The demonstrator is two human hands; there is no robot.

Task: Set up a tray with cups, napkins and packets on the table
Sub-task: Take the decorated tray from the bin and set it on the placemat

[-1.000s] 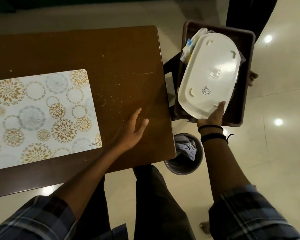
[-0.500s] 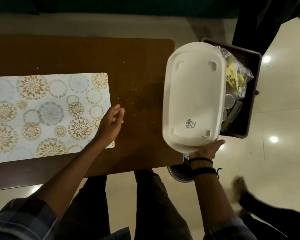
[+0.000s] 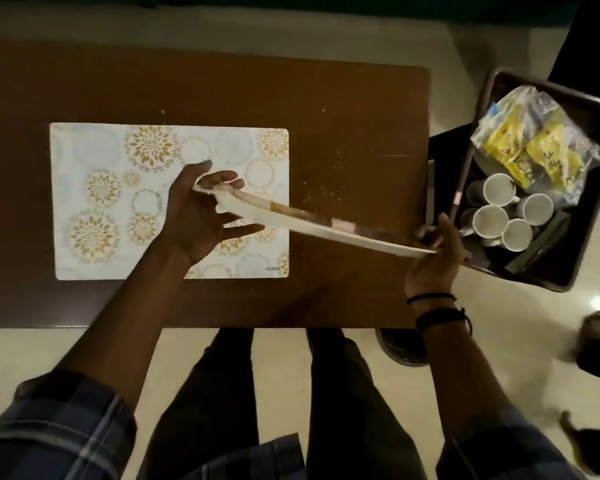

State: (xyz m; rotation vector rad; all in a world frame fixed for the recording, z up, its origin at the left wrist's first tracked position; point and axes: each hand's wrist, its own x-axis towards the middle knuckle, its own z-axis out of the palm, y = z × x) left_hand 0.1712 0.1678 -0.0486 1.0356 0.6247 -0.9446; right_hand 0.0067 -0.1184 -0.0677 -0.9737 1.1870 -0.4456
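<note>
The tray (image 3: 312, 225) shows nearly edge-on, so its top face can hardly be read. It covers part of the left hand (image 3: 196, 216), whose grip under it cannot be made out, and the right hand (image 3: 433, 258) is blurred at the fingertips. The bag (image 3: 534, 143) of packets in the bin (image 3: 568, 275) is smeared; its print is unreadable. It overlaps the cups (image 3: 489, 221), and the dark items beside them cannot be identified. The counter (image 3: 343, 109) fades into shadow at its left edge.
</note>
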